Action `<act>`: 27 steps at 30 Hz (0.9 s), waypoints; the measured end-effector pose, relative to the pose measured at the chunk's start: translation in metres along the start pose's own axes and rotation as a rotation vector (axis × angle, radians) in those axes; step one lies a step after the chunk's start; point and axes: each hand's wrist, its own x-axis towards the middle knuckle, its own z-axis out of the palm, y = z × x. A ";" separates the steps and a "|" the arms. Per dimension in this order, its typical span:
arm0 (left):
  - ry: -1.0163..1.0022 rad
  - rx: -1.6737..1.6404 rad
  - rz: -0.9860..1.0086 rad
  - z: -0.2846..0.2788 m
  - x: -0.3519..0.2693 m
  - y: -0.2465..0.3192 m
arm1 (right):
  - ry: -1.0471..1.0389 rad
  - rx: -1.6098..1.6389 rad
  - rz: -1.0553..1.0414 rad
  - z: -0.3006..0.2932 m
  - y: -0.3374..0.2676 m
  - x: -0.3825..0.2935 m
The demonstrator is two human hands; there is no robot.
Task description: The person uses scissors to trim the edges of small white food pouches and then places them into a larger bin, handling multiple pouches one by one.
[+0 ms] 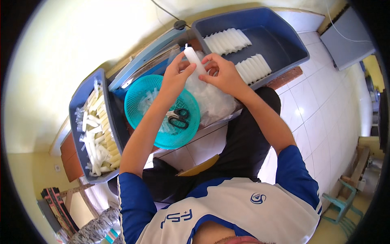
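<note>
A white candle (pixel 195 60) with a short wick is held up between both hands, above a heap of clear plastic bags (pixel 210 100). The fingers of my left hand (pixel 178 71) grip it near its wick end. My right hand (pixel 221 71) has its fingertips at the candle's lower part. Below my left forearm, a turquoise plastic basket (pixel 190 134) holds black-handled scissors (pixel 179 118) and scraps of clear plastic. White candles (pixel 227 41) lie in two rows in a dark blue tub (pixel 274 30) beyond my right hand.
Another dark blue tub (pixel 105 91) at the left holds many white and yellowish candles (pixel 100 131), some with plastic wrapping. A light blue bar-shaped appliance (pixel 146 58) stands behind the basket. A grey panel (pixel 349 36) is at the upper right, and a green plastic stool (pixel 344 201) at the lower right.
</note>
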 end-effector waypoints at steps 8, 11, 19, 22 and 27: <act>-0.099 0.477 0.265 0.070 0.101 -0.028 | 0.215 -0.253 0.056 -0.081 0.061 0.043; -0.149 0.600 0.336 0.096 0.137 -0.036 | 0.287 -0.385 0.081 -0.110 0.088 0.065; -0.190 0.908 0.375 0.127 0.228 -0.076 | 0.340 -0.801 0.281 -0.167 0.168 0.122; -0.229 0.990 0.327 0.130 0.246 -0.088 | 0.299 -0.912 0.338 -0.175 0.191 0.134; -0.341 1.068 0.307 0.137 0.247 -0.099 | 0.229 -0.921 0.474 -0.172 0.213 0.131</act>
